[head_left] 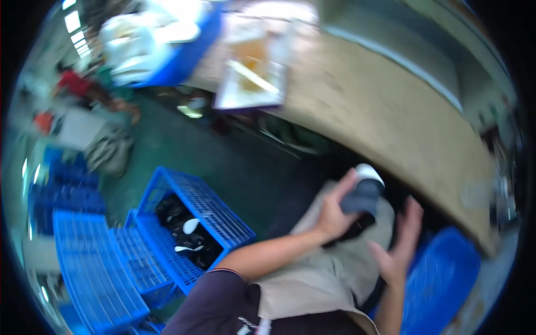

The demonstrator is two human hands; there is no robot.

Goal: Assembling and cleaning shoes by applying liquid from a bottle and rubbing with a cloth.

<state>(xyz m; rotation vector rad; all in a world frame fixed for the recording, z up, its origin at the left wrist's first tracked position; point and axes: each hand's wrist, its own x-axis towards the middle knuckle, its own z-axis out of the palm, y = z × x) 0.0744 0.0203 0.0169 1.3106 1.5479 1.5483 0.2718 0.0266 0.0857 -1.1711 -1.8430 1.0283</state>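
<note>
Head view: the left hand [333, 215] is clenched around a dark sock-like item [363, 196] with a white end, holding it up over the lap, just below the edge of the table [391, 111]. The right hand [397, 245] is released, fingers spread and palm turned toward the item, near it but not touching. Both forearms come in from the lower edge, above a beige apron [312, 279] that covers the lap.

The table is a long tan surface curving across the upper right; a flat tray [251, 72] with pale contents lies on it near its far end, and a blue bin [184, 56] filled with white material sits beyond it. The floor [223, 156] is dark green. To the left stands an open blue plastic crate [195, 223] with more dark pieces, some showing white, inside it, and further blue crates [84, 257] are stacked beside it. A blue rounded container [441, 279] sits at the lower right.

The held item is blurred; it looks soft, dark grey, with 1 white tip pointing up.
</note>
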